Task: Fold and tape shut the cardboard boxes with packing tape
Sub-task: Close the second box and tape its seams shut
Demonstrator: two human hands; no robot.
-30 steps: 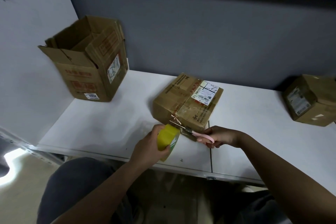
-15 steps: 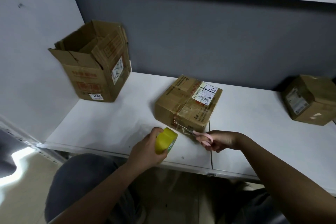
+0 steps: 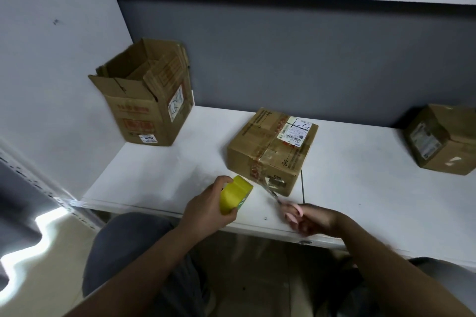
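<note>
an open-topped box [image 3: 152, 100] stands at the shelf's [image 3: 164, 175] left corner, and another box [image 3: 443, 139] is cut off at right. the taped box [image 3: 273, 150] sits mid-shelf. the left hand [image 3: 208, 210] grips a yellow tape roll [image 3: 235, 194]; the right hand [image 3: 313, 219] holds pink-handled scissors [image 3: 282, 202], their blades apparently near the box's front corner, blurred.

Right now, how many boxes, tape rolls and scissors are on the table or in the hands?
Cardboard boxes: 3, namely the open box, the middle box and the right box.
Tape rolls: 1, the yellow roll held by the left hand.
Scissors: 1, the pink scissors in the right hand.
Total: 5
</note>
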